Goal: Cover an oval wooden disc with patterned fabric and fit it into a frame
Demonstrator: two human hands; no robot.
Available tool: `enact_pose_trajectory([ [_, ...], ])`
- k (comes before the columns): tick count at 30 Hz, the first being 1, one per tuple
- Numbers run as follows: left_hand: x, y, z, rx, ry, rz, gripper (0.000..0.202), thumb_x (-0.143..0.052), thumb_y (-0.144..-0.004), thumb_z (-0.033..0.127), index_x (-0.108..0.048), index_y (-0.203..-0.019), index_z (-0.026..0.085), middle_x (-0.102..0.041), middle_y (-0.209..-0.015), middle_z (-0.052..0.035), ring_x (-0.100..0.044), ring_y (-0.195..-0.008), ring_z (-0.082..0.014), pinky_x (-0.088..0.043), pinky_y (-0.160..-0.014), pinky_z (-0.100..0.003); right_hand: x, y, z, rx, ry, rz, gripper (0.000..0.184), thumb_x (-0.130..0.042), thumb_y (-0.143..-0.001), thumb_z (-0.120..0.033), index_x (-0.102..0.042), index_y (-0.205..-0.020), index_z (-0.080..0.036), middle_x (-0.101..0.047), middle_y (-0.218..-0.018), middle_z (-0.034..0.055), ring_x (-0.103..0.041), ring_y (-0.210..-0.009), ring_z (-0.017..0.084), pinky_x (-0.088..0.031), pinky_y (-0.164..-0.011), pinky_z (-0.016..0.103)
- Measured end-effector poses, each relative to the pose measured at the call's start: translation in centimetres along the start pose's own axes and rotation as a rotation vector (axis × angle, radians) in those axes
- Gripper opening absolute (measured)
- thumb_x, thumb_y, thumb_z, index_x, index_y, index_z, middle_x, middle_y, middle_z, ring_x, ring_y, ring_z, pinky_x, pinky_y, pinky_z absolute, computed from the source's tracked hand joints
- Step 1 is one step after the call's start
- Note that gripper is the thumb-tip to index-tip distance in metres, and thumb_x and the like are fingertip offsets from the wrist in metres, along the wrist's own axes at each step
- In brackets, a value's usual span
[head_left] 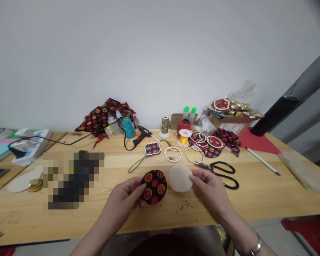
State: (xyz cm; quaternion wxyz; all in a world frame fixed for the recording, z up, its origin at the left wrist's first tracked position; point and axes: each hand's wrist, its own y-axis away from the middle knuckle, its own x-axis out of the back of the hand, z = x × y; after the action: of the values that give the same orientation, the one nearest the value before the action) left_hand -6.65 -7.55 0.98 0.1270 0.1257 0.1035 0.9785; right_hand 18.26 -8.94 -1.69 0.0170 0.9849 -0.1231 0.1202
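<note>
Head camera: a round black fabric disc printed with orange-red circles is pinched in the left hand over the pale wooden table; the right hand clasps a plain cream disc beside it. Black-handled scissors lie just behind that hand, and a round wooden lattice frame sits farther back

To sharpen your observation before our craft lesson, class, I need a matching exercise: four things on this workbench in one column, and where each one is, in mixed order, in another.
Things
1. patterned cloth disc
2. pale disc
3. scissors
4. teal thread spool

Places
A. flat on the table, beside the right hand
B. pinched in the left hand
C. upright near the wall
D. pinched in the right hand

Pairs: 1-B, 2-D, 3-A, 4-C
</note>
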Motion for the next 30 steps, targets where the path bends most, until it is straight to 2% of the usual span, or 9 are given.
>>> enact_pose_trajectory([
  [4, 0.7, 0.1, 0.0, 0.000, 0.194, 0.122, 0.023, -0.061, -0.078, 0.038, -0.063, -0.083, 0.016, -0.062, -0.063, 0.0027, -0.048, -0.048, -0.0076, -0.036, -0.049, -0.018, -1.2, -1.4, 0.3, -0.071, 0.011, -0.149, 0.018, -0.062, -0.069, -0.026, -0.070, -0.078, -0.013, -0.069, -0.063, 0.0041, -0.060, -0.055, 0.015, -0.047, -0.053, 0.026],
  [11, 0.0, -1.0, 0.1, 0.086, 0.286, 0.134, 0.023, -0.067, -0.073, 0.038, -0.062, -0.075, 0.015, -0.063, -0.059, 0.0029, -0.047, -0.045, -0.0056, -0.033, -0.045, -0.016, -2.3, -2.6, 0.2, -0.113, 0.103, -0.193, 0.013, -0.062, -0.064, -0.021, -0.070, -0.072, -0.016, -0.070, -0.068, 0.0047, -0.061, -0.063, 0.018, -0.046, -0.060, 0.029],
  [19, -0.7, -2.3, -0.3, 0.129, 0.084, 0.144, 0.027, -0.064, -0.072, 0.040, -0.064, -0.081, 0.015, -0.062, -0.058, 0.0029, -0.047, -0.042, -0.0076, -0.034, -0.043, -0.018, -1.4, -2.8, 0.9, -0.118, 0.029, -0.237, 0.019, -0.059, -0.071, -0.026, -0.070, -0.084, -0.016, -0.072, -0.075, 0.0047, -0.063, -0.067, 0.018, -0.048, -0.062, 0.029],
  [23, -1.1, -2.8, -0.9, 0.107, -0.075, 0.069, 0.029, -0.054, -0.077, 0.043, -0.066, -0.085, 0.017, -0.058, -0.055, 0.0027, -0.049, -0.043, -0.0117, -0.038, -0.044, -0.023, -0.3, -2.9, 0.5, -0.088, -0.092, -0.134, 0.022, -0.062, -0.073, -0.032, -0.068, -0.084, -0.014, -0.072, -0.076, 0.0070, -0.063, -0.065, 0.017, -0.049, -0.058, 0.028],
  [24, -1.2, -2.8, -1.0, 0.060, -0.149, 0.075, 0.028, -0.053, -0.077, 0.042, -0.067, -0.086, 0.018, -0.061, -0.059, 0.0008, -0.053, -0.047, -0.0140, -0.042, -0.048, -0.025, -0.1, -2.8, 0.3, -0.062, -0.088, -0.098, 0.021, -0.063, -0.073, -0.032, -0.067, -0.083, -0.014, -0.071, -0.075, 0.0067, -0.063, -0.065, 0.017, -0.049, -0.058, 0.027],
  [26, -1.4, -2.8, -0.9, -0.093, -0.311, 0.191, 0.028, -0.056, -0.076, 0.039, -0.068, -0.091, 0.020, -0.067, -0.085, -0.0064, -0.061, -0.066, -0.0194, -0.048, -0.066, -0.033, 0.2, -2.4, -0.1, 0.028, -0.032, -0.033, 0.017, -0.063, -0.075, -0.032, -0.065, -0.080, -0.016, -0.070, -0.072, 0.0052, -0.063, -0.063, 0.016, -0.049, -0.057, 0.026],
  [28, -1.7, -2.7, -0.4, -0.237, -0.390, 0.357, 0.033, -0.061, -0.072, 0.037, -0.067, -0.100, 0.021, -0.057, -0.119, -0.0112, -0.060, -0.085, -0.0233, -0.045, -0.082, -0.038, 0.2, -1.8, -0.6, 0.186, 0.093, 0.029, 0.010, -0.061, -0.078, -0.028, -0.064, -0.077, -0.018, -0.068, -0.069, 0.0033, -0.062, -0.061, 0.015, -0.049, -0.056, 0.025],
  [29, -1.9, -2.6, 0.1, -0.260, -0.365, 0.405, 0.038, -0.063, -0.071, 0.037, -0.065, -0.106, 0.021, -0.050, -0.129, -0.0121, -0.059, -0.089, -0.0240, -0.044, -0.086, -0.040, 0.1, -1.4, -0.9, 0.293, 0.168, 0.059, 0.007, -0.060, -0.079, -0.024, -0.063, -0.076, -0.019, -0.067, -0.068, 0.0027, -0.062, -0.062, 0.015, -0.049, -0.057, 0.025],
  [30, -2.3, -2.5, 0.5, -0.220, -0.284, 0.368, 0.043, -0.064, -0.070, 0.038, -0.062, -0.110, 0.021, -0.050, -0.128, -0.0119, -0.059, -0.089, -0.0237, -0.045, -0.083, -0.039, 0.0, -1.1, -1.2, 0.410, 0.238, 0.082, 0.004, -0.059, -0.080, -0.020, -0.063, -0.077, -0.020, -0.067, -0.069, 0.0024, -0.062, -0.063, 0.015, -0.049, -0.057, 0.024],
])
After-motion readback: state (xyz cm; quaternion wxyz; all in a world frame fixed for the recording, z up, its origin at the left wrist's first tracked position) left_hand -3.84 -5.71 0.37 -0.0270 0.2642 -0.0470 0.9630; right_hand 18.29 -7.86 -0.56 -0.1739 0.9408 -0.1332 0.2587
